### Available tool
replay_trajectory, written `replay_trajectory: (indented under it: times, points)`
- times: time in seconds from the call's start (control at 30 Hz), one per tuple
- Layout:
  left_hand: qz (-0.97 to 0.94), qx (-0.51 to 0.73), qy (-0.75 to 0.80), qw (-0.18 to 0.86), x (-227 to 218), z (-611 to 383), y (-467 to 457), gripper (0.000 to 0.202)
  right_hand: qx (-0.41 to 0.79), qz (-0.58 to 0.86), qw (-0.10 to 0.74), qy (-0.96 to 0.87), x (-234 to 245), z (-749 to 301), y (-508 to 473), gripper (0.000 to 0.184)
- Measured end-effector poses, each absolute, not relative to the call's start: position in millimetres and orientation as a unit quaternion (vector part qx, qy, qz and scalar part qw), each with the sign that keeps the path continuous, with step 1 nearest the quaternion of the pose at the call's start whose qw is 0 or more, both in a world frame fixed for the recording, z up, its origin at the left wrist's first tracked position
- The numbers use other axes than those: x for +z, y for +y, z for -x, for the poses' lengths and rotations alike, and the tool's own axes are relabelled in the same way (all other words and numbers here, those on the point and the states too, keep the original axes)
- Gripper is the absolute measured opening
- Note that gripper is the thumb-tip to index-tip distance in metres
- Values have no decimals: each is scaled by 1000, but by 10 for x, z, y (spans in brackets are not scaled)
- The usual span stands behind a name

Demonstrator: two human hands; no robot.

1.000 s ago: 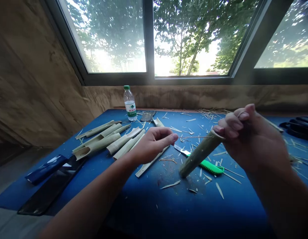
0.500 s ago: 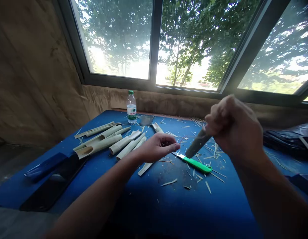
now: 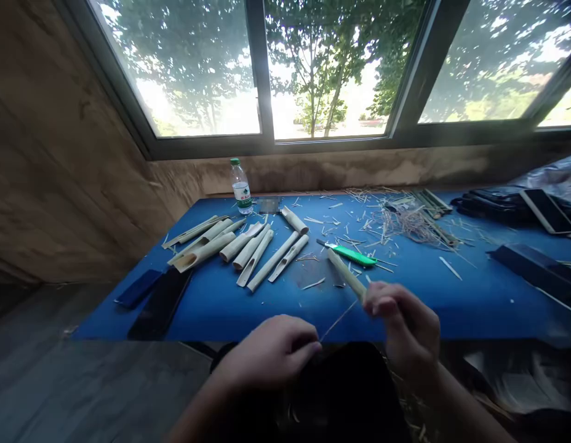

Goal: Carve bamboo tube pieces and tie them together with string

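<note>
Head view, clock centred on the tube (image 3: 346, 277): it's a slim, straight piece, pale greenish tan, round sided and a bit soft in focus. It sits between the person and the knife (image 3: 354, 255), tilted, with its far end pointing to about 11 and its near end tucked into the right hand (image 3: 405, 329) at 4. That hand is closed round the near end, thumb against curled fingers. Can't tell if the far end touches the table (image 3: 239, 317) or hangs just over it.

Left hand (image 3: 283, 351) is down at 7, fingers curled in and thumb tip pinched on a thin string (image 3: 338, 321). String runs pretty straight up toward 1, to the tube's near end by the right fingers; how it meets the tube is too blurry to say.

Edges: the table's near edge crosses behind both hands, so they're right at the front. Knife lies just off the far end at 12, so it's tight there. Cut tubes (image 3: 272, 261) fill 9 to 10, bottle (image 3: 242, 194) past them near 10, fibre pile (image 3: 412, 223) at 1 to 2. Roomiest bits are bare blue top at 8 and again around 3 to 4, before the dark case (image 3: 535, 274).
</note>
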State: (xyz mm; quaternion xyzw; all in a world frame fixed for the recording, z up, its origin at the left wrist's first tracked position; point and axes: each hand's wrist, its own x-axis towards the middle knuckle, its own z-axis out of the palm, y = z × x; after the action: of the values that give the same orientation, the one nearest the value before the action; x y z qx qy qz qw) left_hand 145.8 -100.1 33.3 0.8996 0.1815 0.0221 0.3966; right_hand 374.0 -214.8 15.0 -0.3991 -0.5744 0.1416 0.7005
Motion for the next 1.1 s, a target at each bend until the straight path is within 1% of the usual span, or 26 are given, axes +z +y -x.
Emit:
replay_trajectory:
  times: [0.07, 0.1, 0.2, 0.27, 0.3, 0.37, 0.43, 0.47, 0.53, 0.6, 0.7, 0.83, 0.97, 1.1]
  points:
    - [-888, 51, 199, 411, 122, -1410, -1231, 22, 189, 363, 775, -482, 178, -3717, -2137, 31]
    - [-887, 67, 211, 405, 55, -1390, -1313, 22, 213, 350, 788, -459, 209, -3720, -2127, 33]
    - [-896, 84, 214, 381, 42, -1330, -1416, 22, 257, 338, 794, -436, 320, -3778, -2105, 39]
    - [-902, 103, 204, 367, 150, -1323, -1360, 21, 280, 338, 788, -431, 388, -3833, -2098, 42]
    - [-904, 129, 203, 353, 215, -1347, -1299, 24, 294, 340, 782, -431, 419, -3856, -2095, 43]
    - [-907, 221, 209, 292, 322, -1478, -1130, 39, 325, 347, 764, -436, 477, -3884, -2085, 45]
    - [-927, 263, 167, 210, 364, -1709, -938, 65, 355, 356, 743, -442, 529, -3886, -2069, 46]
    - [-941, 251, 134, 183, 355, -1848, -848, 73, 365, 359, 735, -444, 549, -3882, -2058, 46]
    - [-968, 196, 63, 143, 287, -2124, -707, 78, 377, 363, 727, -443, 565, -3874, -2037, 47]
    - [-984, 145, 6, 105, 185, -2344, -633, 70, 382, 366, 728, -437, 539, -3887, -2027, 47]
    - [-987, 119, -43, 95, 54, -2507, -622, 53, 386, 375, 730, -421, 428, -3960, -2048, 46]
    - [-985, 124, -58, 108, 7, -2528, -642, 41, 367, 394, 748, -388, 232, -4112, -2132, 42]
    - [-983, 143, -74, 83, 24, -2492, -655, 30, 318, 417, 777, -349, 76, -4245, -2217, 41]
    - [-982, 154, -84, 75, 78, -2426, -712, 19, 294, 444, 787, -310, -8, -4327, -2303, 43]
